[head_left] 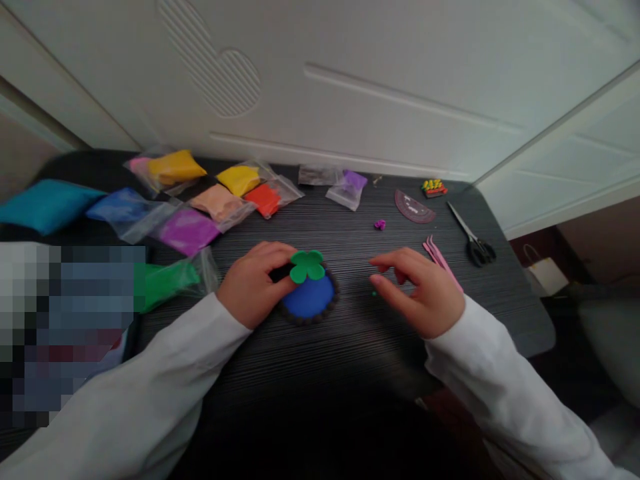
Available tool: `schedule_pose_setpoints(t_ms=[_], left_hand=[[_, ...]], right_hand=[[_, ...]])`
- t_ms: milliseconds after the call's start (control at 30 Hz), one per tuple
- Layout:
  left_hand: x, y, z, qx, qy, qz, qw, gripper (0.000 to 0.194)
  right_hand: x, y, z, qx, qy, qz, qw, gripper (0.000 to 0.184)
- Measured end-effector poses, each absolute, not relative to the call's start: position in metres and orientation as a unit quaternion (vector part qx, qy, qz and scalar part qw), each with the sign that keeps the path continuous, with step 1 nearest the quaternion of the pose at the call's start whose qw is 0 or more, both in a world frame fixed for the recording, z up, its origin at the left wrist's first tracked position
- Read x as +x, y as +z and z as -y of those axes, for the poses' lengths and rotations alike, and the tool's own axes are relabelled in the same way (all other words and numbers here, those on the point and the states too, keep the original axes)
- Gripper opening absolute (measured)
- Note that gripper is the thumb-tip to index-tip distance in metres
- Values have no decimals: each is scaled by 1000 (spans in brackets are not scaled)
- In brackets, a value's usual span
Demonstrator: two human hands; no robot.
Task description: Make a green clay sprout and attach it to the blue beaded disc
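Note:
My left hand has its thumb and fingers closed at the left side of a green four-lobed clay piece, shaped like a clover. Below that piece lies a round blue clay disc with a dark beaded rim; the thumb is over its upper left part. Whether the green piece touches the disc I cannot tell. To the right, my right hand hovers with thumb and index finger apart and nothing visible between them. A tiny green bit is on the black table near its thumb.
Bags of coloured clay, including purple, red and green, lie left and behind. A purple lump, a protractor, pink tweezers and scissors are at right. A white panel rises behind.

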State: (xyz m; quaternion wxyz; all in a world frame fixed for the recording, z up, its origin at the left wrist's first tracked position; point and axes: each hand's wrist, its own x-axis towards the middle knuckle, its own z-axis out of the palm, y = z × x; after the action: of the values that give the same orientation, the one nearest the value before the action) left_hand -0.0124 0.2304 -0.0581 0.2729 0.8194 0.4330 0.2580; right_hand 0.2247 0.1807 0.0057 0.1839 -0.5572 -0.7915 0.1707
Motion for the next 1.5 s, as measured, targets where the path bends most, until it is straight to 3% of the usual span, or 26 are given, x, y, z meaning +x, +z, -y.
schedule_pose_setpoints(t_ms=[133, 267, 533, 667, 767, 967, 1100, 1167, 1300, 1400, 1500], left_hand=[[-12, -58, -231, 821, 257, -431, 271, 22], [-11, -58, -231, 819, 259, -431, 277, 21], [-11, -50, -224, 821, 255, -429, 276, 20], [-11, -51, -222, 814, 281, -430, 272, 17], [-12, -52, -222, 812, 283, -432, 273, 18], [-13, -55, -222, 804, 299, -427, 285, 19], [-14, -57, -222, 807, 298, -423, 284, 19], [-14, -58, -222, 808, 303, -420, 280, 20], [-15, -59, -222, 808, 308, -420, 275, 20], [-16, -58, -222, 811, 307, -415, 277, 21], [-18, -56, -223, 818, 302, -402, 280, 23]], right_hand=[[290, -16, -175, -701, 4, 695, 160, 25], [326, -34, -175, -747, -57, 654, 105, 24], [324, -28, -183, -765, -11, 642, 41, 22], [336, -31, -191, -767, 97, 634, -8, 23], [339, -31, -198, -745, 108, 658, -16, 21], [322, -22, -206, -735, 79, 673, -23, 21], [302, -12, -216, -768, 9, 639, 42, 19], [281, -1, -228, -730, 33, 674, 106, 18], [210, 34, -259, -536, 207, 801, 167, 39], [152, 58, -279, -418, 115, 888, 151, 29], [125, 67, -288, -401, 52, 908, 108, 25]])
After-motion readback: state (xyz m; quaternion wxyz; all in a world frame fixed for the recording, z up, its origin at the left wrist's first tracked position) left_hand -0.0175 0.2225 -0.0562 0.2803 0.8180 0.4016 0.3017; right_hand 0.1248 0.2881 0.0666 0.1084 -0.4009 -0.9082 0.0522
